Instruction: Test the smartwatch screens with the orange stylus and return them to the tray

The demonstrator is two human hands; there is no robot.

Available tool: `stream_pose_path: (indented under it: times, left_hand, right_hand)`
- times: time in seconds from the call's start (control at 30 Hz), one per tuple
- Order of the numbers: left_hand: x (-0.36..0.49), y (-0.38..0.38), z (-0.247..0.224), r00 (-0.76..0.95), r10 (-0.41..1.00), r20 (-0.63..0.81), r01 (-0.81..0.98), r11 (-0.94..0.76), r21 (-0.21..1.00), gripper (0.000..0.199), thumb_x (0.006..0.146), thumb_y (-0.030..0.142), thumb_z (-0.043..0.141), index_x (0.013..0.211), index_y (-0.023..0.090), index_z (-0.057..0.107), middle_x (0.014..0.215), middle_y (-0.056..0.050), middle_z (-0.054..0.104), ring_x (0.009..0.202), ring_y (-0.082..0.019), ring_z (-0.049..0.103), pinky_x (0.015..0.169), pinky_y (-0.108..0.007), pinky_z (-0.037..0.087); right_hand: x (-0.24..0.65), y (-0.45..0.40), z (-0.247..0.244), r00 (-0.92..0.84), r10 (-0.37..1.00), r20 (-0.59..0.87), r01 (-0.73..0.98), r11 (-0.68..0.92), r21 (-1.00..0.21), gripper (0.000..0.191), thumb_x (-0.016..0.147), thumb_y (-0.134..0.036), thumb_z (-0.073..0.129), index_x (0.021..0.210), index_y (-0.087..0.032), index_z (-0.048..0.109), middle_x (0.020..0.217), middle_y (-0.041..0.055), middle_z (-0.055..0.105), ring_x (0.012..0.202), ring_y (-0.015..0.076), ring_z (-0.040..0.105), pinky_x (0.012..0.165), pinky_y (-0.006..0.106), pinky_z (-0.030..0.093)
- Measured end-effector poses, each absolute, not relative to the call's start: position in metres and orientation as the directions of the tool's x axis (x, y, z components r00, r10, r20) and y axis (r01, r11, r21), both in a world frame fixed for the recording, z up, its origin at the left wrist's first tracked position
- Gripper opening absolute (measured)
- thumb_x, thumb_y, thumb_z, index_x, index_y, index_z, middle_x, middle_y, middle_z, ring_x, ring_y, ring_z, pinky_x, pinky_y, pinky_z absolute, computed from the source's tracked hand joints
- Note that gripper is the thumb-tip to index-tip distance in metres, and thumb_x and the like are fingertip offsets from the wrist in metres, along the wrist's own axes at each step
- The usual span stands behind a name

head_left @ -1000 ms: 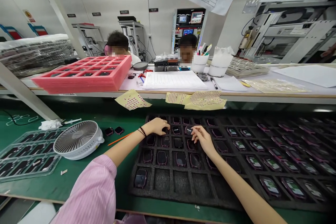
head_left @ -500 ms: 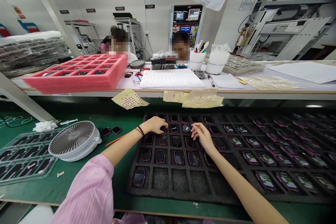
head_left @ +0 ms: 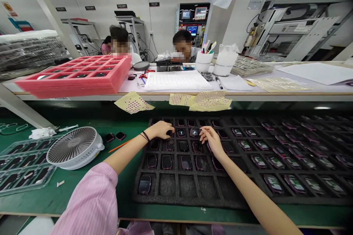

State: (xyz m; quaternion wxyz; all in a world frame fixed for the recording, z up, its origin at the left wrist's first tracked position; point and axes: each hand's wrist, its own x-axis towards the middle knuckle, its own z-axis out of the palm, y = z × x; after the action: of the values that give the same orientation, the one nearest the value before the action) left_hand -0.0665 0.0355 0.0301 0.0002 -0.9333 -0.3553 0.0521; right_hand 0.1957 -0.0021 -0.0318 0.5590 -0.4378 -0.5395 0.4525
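Note:
A black foam tray (head_left: 168, 188) with square pockets holds rows of dark watch bodies. My left hand (head_left: 162, 130) rests over a watch in the upper left of the tray, fingers bent down onto it and partly hiding it. My right hand (head_left: 210, 138) hovers beside a watch with a lit round face (head_left: 194, 132), its fingers loosely curled and apart, with nothing visible between them. Between my hands lies a second lit watch (head_left: 181, 132). Several pockets in the front row hold no watch, while one watch (head_left: 145, 184) sits at that row's left end.
Left of the tray are a round grey fan (head_left: 75, 147), two loose watches (head_left: 120, 136), an orange stick (head_left: 119, 145) and a clear plastic tray (head_left: 26, 161). A pink foam tray (head_left: 74, 85) stands on the shelf. More watches fill the foam at the right. People sit beyond the shelf.
The watch between my hands now shows a lit round face instead of small text. My hands stay over nearly the same pockets. The whole view has shifted slightly.

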Motion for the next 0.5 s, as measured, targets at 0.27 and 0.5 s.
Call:
stream_pose_path:
  times: [0.27, 0.5]
  left_hand:
    - [-0.066, 0.035, 0.030, 0.737, 0.665, -0.123, 0.662, -0.746, -0.065, 0.026, 0.077, 0.032, 0.059, 0.101, 0.025, 0.065, 0.096, -0.003, 0.065, 0.080, -0.019, 0.062, 0.064, -0.024, 0.041]
    - [-0.066, 0.037, 0.029, 0.743, 0.657, -0.127, 0.653, -0.753, -0.080, 0.026, 0.076, 0.032, 0.059, 0.100, 0.025, 0.065, 0.096, -0.003, 0.065, 0.078, -0.018, 0.062, 0.062, -0.024, 0.040]
  right_hand:
    - [0.201, -0.003, -0.036, -0.050, 0.942, 0.331, 0.292, 0.331, -0.898, 0.029, 0.086, -0.046, 0.048, 0.094, -0.019, 0.057, 0.082, 0.0058, 0.061, 0.071, 0.0185, 0.060, 0.060, 0.032, 0.052]
    - [0.195, 0.008, -0.047, -0.382, 0.865, 0.325, 0.602, 0.499, -0.623, 0.040, 0.091, -0.040, 0.042, 0.125, -0.021, 0.051, 0.138, 0.0112, 0.047, 0.130, 0.0271, 0.040, 0.109, 0.053, 0.025]
